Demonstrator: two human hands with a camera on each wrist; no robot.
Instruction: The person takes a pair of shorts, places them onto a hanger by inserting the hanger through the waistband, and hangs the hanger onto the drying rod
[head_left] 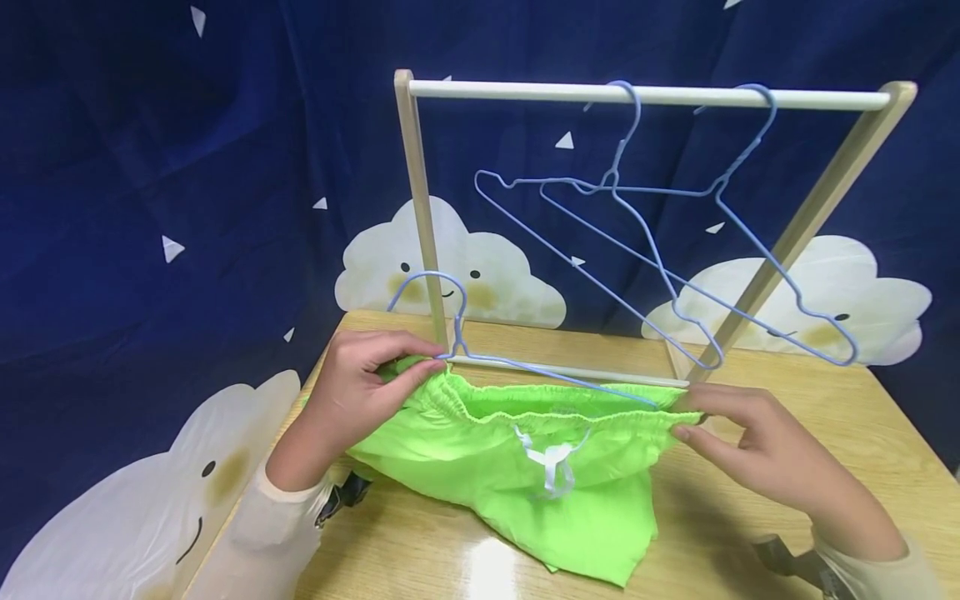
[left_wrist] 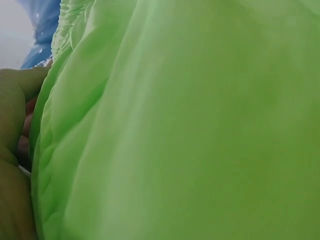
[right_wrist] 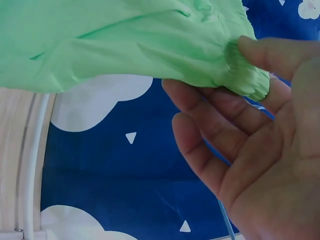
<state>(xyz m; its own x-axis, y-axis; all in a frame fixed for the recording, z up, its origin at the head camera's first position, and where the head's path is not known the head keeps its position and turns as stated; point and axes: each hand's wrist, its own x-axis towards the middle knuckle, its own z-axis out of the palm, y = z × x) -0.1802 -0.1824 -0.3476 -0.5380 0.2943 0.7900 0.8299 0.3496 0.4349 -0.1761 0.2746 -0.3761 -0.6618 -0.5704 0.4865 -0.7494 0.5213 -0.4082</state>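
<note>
Bright green shorts (head_left: 517, 467) with an elastic waistband and a white drawstring bow (head_left: 553, 460) are held up just above the table. A blue wire hanger (head_left: 525, 367) lies across the waist opening, its hook standing up at the left. At the left end of the waistband, my left hand (head_left: 360, 387) pinches the fabric close to the hanger's neck. My right hand (head_left: 765, 446) grips the other end of the waistband between thumb and fingers, where the hanger's right tip reaches into the opening. Green fabric fills most of the left wrist view and covers the left fingertips.
Behind the shorts stands a wooden rack (head_left: 810, 200) with a white top rail (head_left: 510, 92). Two blue hangers (head_left: 652, 242) hang from that rail. The wooden table (head_left: 832, 408) meets a dark blue curtain (head_left: 225, 100) printed with clouds and triangles.
</note>
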